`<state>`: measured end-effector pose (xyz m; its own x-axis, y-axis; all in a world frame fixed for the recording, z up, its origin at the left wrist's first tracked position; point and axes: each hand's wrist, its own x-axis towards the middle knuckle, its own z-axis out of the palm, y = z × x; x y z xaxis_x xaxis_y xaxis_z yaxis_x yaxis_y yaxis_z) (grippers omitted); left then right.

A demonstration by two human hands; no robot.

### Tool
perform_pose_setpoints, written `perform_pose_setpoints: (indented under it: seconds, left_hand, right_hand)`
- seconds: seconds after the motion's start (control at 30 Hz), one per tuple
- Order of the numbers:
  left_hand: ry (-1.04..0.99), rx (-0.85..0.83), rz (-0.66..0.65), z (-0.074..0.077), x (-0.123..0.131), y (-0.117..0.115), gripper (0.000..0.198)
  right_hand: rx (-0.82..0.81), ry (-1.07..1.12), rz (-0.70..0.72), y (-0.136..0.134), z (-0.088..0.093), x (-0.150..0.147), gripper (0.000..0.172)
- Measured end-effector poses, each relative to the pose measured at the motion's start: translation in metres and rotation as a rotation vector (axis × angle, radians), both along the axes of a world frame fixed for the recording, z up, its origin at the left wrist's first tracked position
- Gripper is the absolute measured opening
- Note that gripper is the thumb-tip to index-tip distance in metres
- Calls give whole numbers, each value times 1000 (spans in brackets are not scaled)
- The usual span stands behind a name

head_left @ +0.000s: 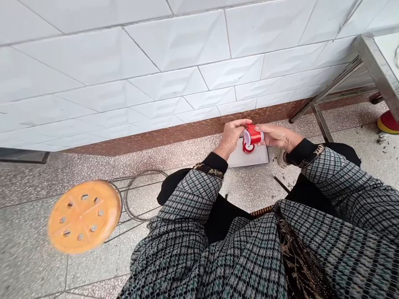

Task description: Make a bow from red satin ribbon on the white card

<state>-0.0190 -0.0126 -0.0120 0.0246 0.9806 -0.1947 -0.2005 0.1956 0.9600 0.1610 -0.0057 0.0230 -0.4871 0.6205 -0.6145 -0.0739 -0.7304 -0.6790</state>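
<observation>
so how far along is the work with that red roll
Done: a white sheet lies on the floor under the hands. In hand: the right hand grips the red roll, and the left hand pinches its end. Left: the sheet itself looks mostly bare.

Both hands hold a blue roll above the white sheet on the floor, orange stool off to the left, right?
No, the roll is red, not blue, as the head view shows. The left hand and right hand hold it above the white sheet on the floor, orange stool to the left.
</observation>
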Motion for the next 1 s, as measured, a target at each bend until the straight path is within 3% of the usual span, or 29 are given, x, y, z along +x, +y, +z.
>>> perform_pose_setpoints:
  seconds: [0.2,0.3,0.47,0.8,1.0]
  left_hand:
    - [306,296,-155,12,-14,5,15]
    - [353,354,-178,12,-15,4,7]
    - [378,447,-168,4,-12,3,9]
    - [320,304,-132,10,-2,-3,11]
    - [346,324,-99,0,-1,-4,12]
  right_hand:
    - [-27,20,10,1,2,5,17]
    - [-16,23,38,1,5,5,20]
    - [-9,26,17,1,10,5,25]
    - [-103,96,-29,0,10,2,18]
    - [-66,110,-74,1,8,2,18]
